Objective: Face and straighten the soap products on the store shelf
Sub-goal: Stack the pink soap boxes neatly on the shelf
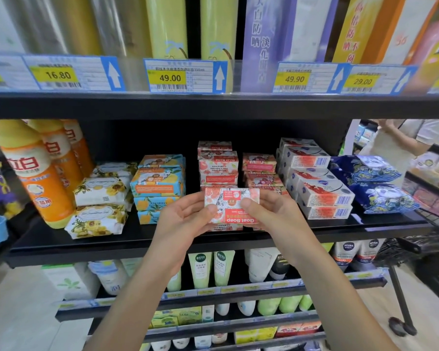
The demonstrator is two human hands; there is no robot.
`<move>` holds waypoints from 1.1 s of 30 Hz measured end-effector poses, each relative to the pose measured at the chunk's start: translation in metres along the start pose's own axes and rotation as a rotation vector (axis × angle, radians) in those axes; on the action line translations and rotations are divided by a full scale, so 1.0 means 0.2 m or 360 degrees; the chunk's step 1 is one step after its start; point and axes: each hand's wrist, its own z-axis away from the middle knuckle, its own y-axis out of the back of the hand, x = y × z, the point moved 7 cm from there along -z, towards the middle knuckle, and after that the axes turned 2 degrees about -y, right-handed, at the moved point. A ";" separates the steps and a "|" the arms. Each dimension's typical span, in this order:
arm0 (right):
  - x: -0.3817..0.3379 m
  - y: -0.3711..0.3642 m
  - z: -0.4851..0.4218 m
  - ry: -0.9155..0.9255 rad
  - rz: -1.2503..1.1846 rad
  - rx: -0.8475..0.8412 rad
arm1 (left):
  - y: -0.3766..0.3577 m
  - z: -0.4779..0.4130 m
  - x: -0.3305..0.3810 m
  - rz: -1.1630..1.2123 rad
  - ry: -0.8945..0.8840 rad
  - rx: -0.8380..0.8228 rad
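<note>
Grips of left hand [183,220] and right hand [269,211] pinch an inverted Goat Soap box [232,198]; floral soaps [96,221] lie askew, not yet straightened.

**Count log: shelf stock**

Landmark: Goat Soap box [231,207] held out front, 1.
- Left of it: blue-and-orange soap boxes [159,183], 4 stacked; yellow-flower wrapped soaps [99,206], at least 3; orange bottles [36,173], 3.
- Right of it: blue patterned packs [375,183], 2; white-and-red boxes [325,196], too overlapped to count.
- Above it: readable price tags [170,77], 4.
</note>
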 end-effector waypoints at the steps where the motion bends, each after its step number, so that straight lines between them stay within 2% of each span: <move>1: 0.00 0.00 0.00 0.0008 -0.0012 -0.0010 | 0.00 0.00 0.00 -0.0010 0.0001 -0.0003; 10: -0.02 0.01 0.01 0.0206 -0.0043 -0.0020 | -0.02 0.00 0.03 -0.0042 0.0057 -0.0048; 17: -0.07 0.02 0.02 0.0363 0.0031 -0.0019 | -0.05 0.02 0.05 0.0145 0.0167 -0.0159; 23: -0.07 0.02 0.02 0.0379 0.0063 -0.0015 | -0.05 0.01 0.04 0.0244 0.0172 -0.0113; 27: -0.04 0.03 0.01 0.0270 0.0081 -0.0047 | -0.05 0.01 0.05 0.0244 0.0113 -0.0098; 33: 0.01 0.03 0.00 -0.0032 -0.0122 -0.0045 | -0.05 0.01 0.07 0.0192 0.0053 -0.0122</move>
